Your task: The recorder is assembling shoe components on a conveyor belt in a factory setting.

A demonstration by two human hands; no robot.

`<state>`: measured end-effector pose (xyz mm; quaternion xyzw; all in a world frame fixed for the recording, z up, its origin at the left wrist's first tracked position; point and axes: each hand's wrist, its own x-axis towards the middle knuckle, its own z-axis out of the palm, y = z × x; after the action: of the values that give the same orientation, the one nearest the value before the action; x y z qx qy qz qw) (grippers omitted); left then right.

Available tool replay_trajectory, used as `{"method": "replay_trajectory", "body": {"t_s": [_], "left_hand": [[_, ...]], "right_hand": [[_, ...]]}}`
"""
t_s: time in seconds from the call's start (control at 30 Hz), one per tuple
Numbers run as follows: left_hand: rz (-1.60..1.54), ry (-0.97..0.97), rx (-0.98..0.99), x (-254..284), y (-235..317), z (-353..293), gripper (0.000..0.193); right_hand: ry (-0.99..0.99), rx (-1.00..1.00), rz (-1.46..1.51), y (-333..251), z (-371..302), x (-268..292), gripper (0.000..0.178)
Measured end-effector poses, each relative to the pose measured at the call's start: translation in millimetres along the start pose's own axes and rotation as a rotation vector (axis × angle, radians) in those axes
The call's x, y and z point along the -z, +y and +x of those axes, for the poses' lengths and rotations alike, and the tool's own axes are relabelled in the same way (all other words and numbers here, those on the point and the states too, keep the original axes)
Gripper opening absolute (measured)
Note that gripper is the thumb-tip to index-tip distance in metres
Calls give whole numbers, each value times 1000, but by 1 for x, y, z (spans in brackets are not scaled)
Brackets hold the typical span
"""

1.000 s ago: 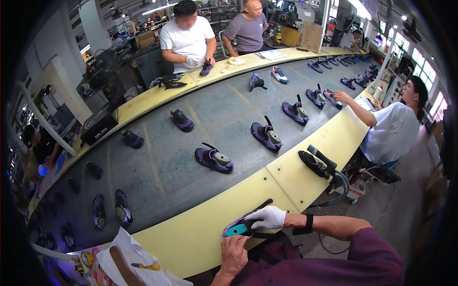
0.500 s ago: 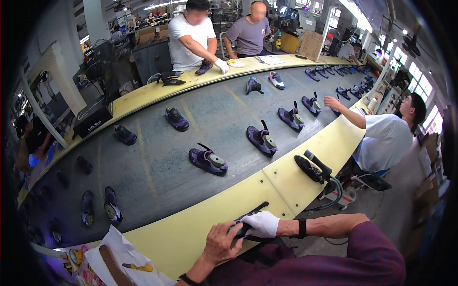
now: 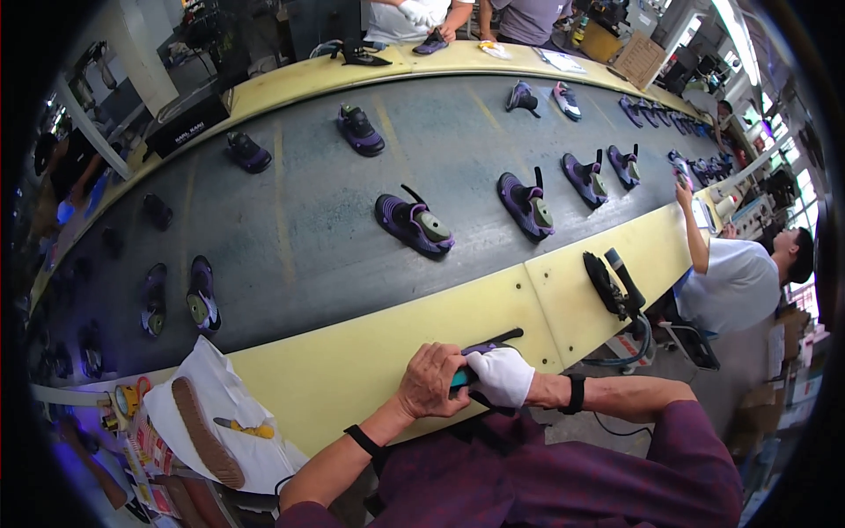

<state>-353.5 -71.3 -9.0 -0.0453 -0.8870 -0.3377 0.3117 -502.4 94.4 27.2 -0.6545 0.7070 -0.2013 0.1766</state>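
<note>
A dark purple shoe is gripped between both my hands at the near edge of the yellow ledge. My bare left hand curls round its left end. My right hand, in a white glove, closes over the other side. Between the hands shows a small teal patch; I cannot make out what it belongs to. The shoe's black tongue or strap sticks out beyond the glove toward the right. Fingers hide most of the shoe.
Beyond the yellow ledge a grey belt carries several purple shoes. A black hand tool with a hose lies to the right. At left a brown sole and yellow-handled knife rest on white paper. Co-workers stand across and sit right.
Both hands have brought the shoe slightly up and to the right in view, and the glove now covers more of it. Across the belt, a co-worker has lifted a shoe with both hands.
</note>
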Motion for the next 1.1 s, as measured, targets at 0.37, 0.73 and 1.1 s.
{"method": "replay_trajectory", "body": {"t_s": [0.37,0.73,1.1], "left_hand": [[72,3,43,-15,12,-11,50],[110,22,95,-26,33,-7,48],[96,9,49,-36,34,-11,48]], "right_hand": [[-30,-177,458,33,-15,5,31],[344,-322,674,6,-79,-10,25],[322,-173,538,28,-28,-6,14]]}}
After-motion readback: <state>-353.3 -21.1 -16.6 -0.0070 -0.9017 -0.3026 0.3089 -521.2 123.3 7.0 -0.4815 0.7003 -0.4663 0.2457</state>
